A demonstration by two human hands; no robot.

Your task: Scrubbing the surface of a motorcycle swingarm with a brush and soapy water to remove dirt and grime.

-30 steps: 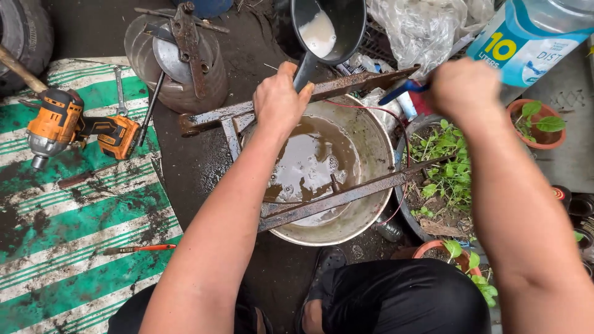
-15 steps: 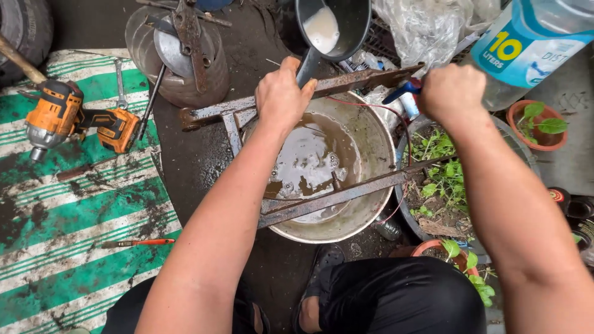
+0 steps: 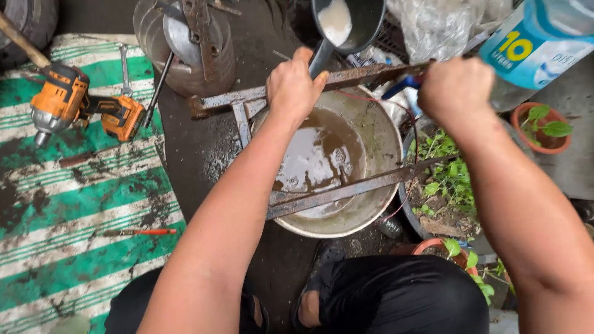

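Your left hand [image 3: 292, 83] and right hand [image 3: 455, 89] hold a closed grip on the rusty, mud-streaked angle-iron frame [image 3: 346, 188], which lies across the basin [image 3: 377, 133] of brown water

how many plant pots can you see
3: a dark pot of greens right of the basin, a small orange pot at the right edge, and an orange pot below the dark one. Arms may hide more.
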